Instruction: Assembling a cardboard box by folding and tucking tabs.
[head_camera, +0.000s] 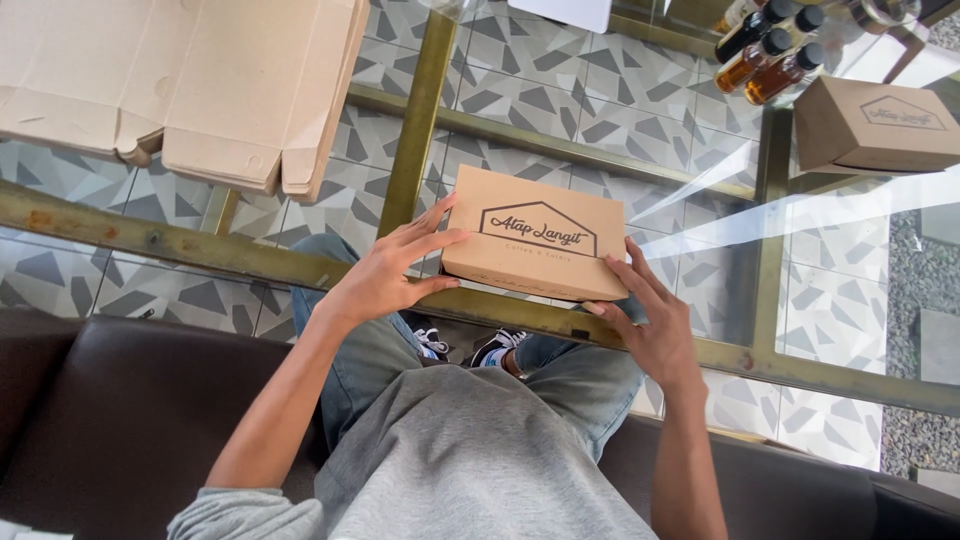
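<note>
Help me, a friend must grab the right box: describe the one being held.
On the glass table, nearest the seated person, a closed brown cardboard box sits between the left hand and right hand. Unlike the other closed box by the bottles, hands touch it.

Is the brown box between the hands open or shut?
Shut. The brown cardboard box has its printed lid lying flat, with the left hand and right hand pressed against its sides.
</note>
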